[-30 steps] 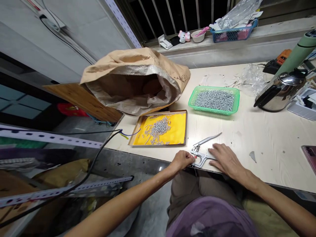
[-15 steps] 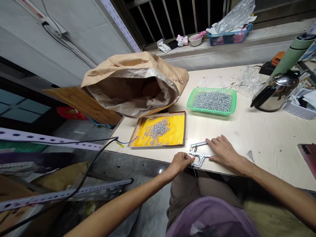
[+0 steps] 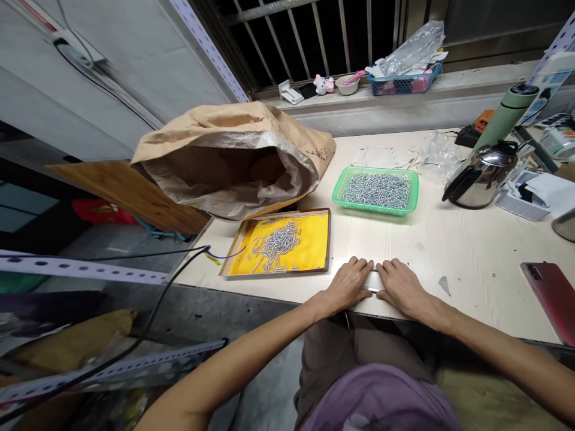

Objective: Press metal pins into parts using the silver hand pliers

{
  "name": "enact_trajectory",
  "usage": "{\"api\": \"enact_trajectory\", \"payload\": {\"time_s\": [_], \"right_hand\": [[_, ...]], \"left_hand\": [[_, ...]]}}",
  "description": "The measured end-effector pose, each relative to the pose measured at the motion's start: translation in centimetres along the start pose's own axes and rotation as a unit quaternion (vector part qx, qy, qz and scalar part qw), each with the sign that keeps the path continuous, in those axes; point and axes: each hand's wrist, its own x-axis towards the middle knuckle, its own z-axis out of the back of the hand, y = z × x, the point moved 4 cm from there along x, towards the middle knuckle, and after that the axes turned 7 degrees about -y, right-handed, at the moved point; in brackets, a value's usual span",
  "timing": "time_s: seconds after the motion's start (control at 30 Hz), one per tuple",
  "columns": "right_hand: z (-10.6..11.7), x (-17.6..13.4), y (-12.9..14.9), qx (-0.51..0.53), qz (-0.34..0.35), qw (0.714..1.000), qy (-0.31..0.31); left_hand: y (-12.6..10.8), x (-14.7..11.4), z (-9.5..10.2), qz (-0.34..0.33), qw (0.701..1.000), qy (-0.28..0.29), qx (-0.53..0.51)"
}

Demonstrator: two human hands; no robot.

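At the table's front edge lie silver pliers (image 3: 372, 290), with two handle bars showing between my hands. My left hand (image 3: 351, 282) is closed over their head end and hides the jaws. My right hand (image 3: 402, 287) is closed around the handle ends, its fingers close to those of the left. Left of my hands, a shallow tray (image 3: 328, 242) with a yellow lining holds a heap of small metal pins (image 3: 283, 238). A green plastic basket (image 3: 415, 194) behind my hands is filled with similar small metal pieces (image 3: 377, 190).
A large paper sack (image 3: 309, 129) lies with its mouth toward me behind the tray. At the right stand a metal kettle (image 3: 487, 179) and a green flask (image 3: 505, 117). A red phone (image 3: 550, 299) rests near the front right. A black cable (image 3: 157, 317) hangs at the left.
My left hand has shifted from pinching at the jaws to covering the pliers' head. My right hand has closed further around the handles, and the hands are nearer together. The view has shifted slightly.
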Motion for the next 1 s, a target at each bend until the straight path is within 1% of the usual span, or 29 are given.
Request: {"api": "enact_trajectory", "payload": {"time_s": [0.1, 0.23, 0.33, 0.4, 0.43, 0.5, 0.57, 0.63, 0.73, 0.8, 0.9, 0.93, 1.0], "right_hand": [[-0.2, 0.4, 0.4, -0.02, 0.009, 1.0, 0.021], [-0.8, 0.6, 0.7, -0.008, 0.024, 0.999, 0.029], [-0.9, 0.6, 0.3, 0.009, 0.012, 1.0, 0.025], [-0.6, 0.6, -0.4, 0.019, 0.0, 1.0, 0.017], [-0.4, 0.7, -0.8, 0.032, 0.002, 0.999, 0.011], [0.1, 0.9, -1.6, 0.069, 0.024, 0.997, 0.003], [0.2, 1.3, -2.4, 0.103, 0.042, 0.994, 0.0], [0.0, 1.8, -3.2, 0.108, 0.027, 0.994, -0.006], [-0.2, 3.0, -4.2, 0.075, -0.008, 0.997, -0.033], [0.1, 4.0, -4.5, 0.05, -0.018, 0.997, -0.059], [0.8, 5.4, -3.8, 0.019, -0.018, 0.997, -0.074], [1.0, 5.8, -3.0, 0.017, 0.0, 0.997, -0.071], [1.1, 6.3, -0.4, 0.037, 0.077, 0.995, -0.056]], "left_hand": [[0.1, 0.2, 0.1, -0.006, 1.0, 0.007, -0.009], [0.2, 0.5, -0.4, 0.018, 0.999, -0.005, -0.033], [0.4, 0.7, -0.4, 0.034, 0.999, -0.005, -0.041], [0.5, 0.7, -0.4, 0.038, 0.998, -0.011, -0.039], [0.5, 0.5, -0.4, 0.039, 0.998, -0.023, -0.038], [0.3, -0.2, -0.8, 0.037, 0.996, -0.069, -0.038], [-0.4, -1.4, -1.8, 0.025, 0.991, -0.13, -0.037], [-1.7, -2.8, -3.3, -0.007, 0.983, -0.179, -0.037], [-3.9, -4.2, -5.2, -0.05, 0.976, -0.205, -0.046], [-4.7, -4.5, -5.7, -0.045, 0.976, -0.207, -0.06], [-5.1, -4.3, -5.3, -0.033, 0.975, -0.206, -0.076], [-5.1, -4.2, -5.0, -0.032, 0.975, -0.205, -0.079], [-5.2, -4.3, -4.5, -0.03, 0.975, -0.202, -0.087]]}}
